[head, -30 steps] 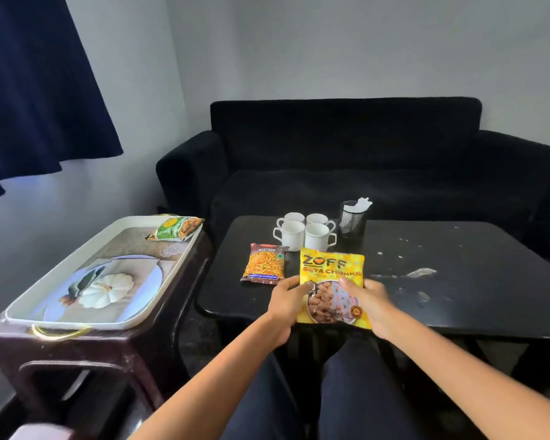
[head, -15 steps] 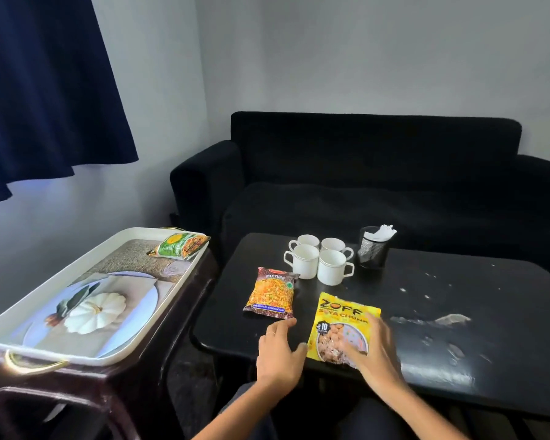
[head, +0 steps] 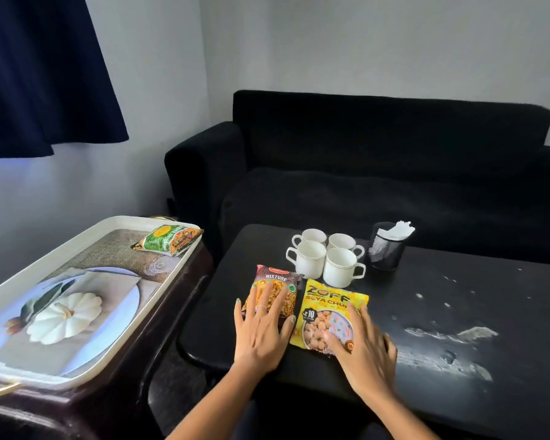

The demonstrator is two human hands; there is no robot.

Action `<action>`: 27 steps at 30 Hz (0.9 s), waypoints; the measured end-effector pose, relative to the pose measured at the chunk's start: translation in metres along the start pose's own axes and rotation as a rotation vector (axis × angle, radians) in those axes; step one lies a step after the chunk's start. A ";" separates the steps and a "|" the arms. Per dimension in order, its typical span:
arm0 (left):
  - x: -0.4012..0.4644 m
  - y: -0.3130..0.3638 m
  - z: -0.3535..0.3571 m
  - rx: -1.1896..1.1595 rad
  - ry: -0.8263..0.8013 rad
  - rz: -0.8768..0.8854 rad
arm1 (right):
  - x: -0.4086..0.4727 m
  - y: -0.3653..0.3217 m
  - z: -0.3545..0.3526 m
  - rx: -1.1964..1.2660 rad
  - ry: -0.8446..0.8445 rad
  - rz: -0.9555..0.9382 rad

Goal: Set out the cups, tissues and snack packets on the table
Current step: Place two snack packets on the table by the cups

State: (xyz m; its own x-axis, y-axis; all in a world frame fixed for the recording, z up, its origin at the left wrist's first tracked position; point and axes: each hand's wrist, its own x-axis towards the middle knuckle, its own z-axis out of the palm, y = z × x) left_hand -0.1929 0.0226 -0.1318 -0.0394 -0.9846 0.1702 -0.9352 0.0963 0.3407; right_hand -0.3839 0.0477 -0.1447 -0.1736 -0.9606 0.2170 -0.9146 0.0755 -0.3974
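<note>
Hands lie flat and apart on two snack packets at the near edge of the black table (head: 458, 312): the left hand (head: 262, 331) rests with straight, spread fingers on the mixture packet (head: 275, 289), and the right hand (head: 361, 347) presses straight fingers on the lower part of the yellow packet (head: 329, 308). The mixture packet is dark red at the top with an orange-yellow snack printed below; the yellow one shows bold black lettering and a round window of brown chunks. The two packets lie side by side, nearly touching. Just behind them stand four white cups (head: 326, 257), clustered in a square with handles pointing outward. Beside the cups on the right, a black mesh holder (head: 388, 254) holds white tissues (head: 399, 228). On the left, a white tray (head: 29, 281) printed with a pumpkin picture sits on a dark side table (head: 159, 319) and holds a green packet (head: 169, 238) at its far end.
</note>
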 end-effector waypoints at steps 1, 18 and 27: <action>0.002 -0.006 0.002 0.015 -0.007 0.010 | 0.003 -0.001 0.003 -0.005 0.010 -0.015; 0.002 -0.030 -0.019 0.039 0.213 -0.001 | 0.002 -0.008 -0.003 0.143 0.288 0.081; 0.067 -0.098 -0.111 0.153 0.394 -0.228 | 0.000 -0.013 0.006 0.096 0.348 0.080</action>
State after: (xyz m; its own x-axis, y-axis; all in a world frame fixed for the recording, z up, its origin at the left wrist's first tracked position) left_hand -0.0647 -0.0367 -0.0517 0.2818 -0.8451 0.4542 -0.9466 -0.1676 0.2753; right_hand -0.3694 0.0451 -0.1447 -0.3717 -0.8031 0.4656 -0.8575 0.1049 -0.5037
